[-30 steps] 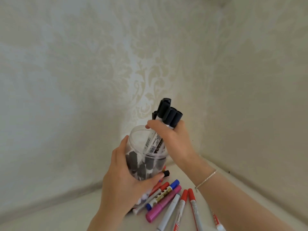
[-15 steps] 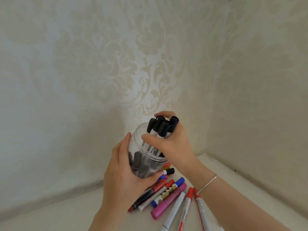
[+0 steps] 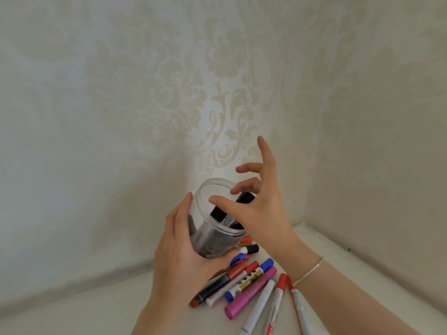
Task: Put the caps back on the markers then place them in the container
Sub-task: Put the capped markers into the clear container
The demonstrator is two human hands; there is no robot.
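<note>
My left hand grips a clear plastic jar, tilted and lifted off the white surface. Several black-capped markers lie inside it, one cap end poking up at the mouth. Over the jar's mouth my right hand spreads its fingers and holds nothing; its thumb and a curled finger touch the sticking-out marker. Below the jar lies a heap of capped markers: a black one with red ends, a blue-capped one, a pink one and red-capped white ones.
The white surface meets patterned cream walls in a corner right behind the jar. Small markers lie under the jar's base. A thin bracelet circles my right wrist.
My right hand pushed the bundle of black markers down into the jar, then let go and spread its fingers. The left hand kept holding the jar.
</note>
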